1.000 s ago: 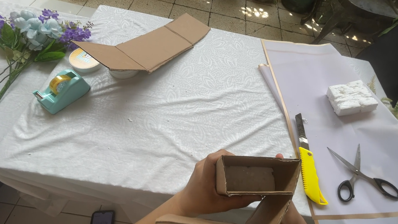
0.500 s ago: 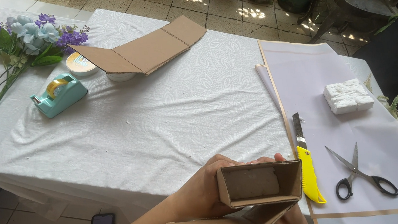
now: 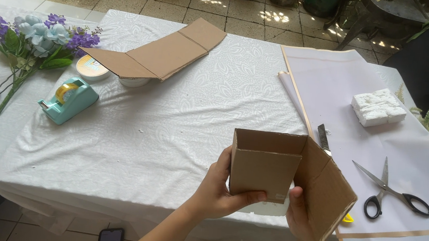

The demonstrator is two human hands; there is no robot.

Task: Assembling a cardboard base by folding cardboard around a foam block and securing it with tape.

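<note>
A white cloth covered the table [image 3: 172, 132] that stretched away beyond both hands, and a large pale sheet of paper [image 3: 362, 87] lay to the right of them, its far corner cut off by the frame edge. Between the hands a folded cardboard box [image 3: 272, 167] was held up just above the near table edge, open at the top, with nothing visible inside it. The left hand [image 3: 218, 190] gripped its left wall, thumb across the front panel. The right hand [image 3: 302, 216] held the loose flap on the right, mostly hidden behind the cardboard. A flat cardboard strip [image 3: 163, 54] lay far ahead to the left. Scissors [image 3: 392, 188] rested right of the hands. A cutter [image 3: 324, 138] was half hidden behind the box.
</note>
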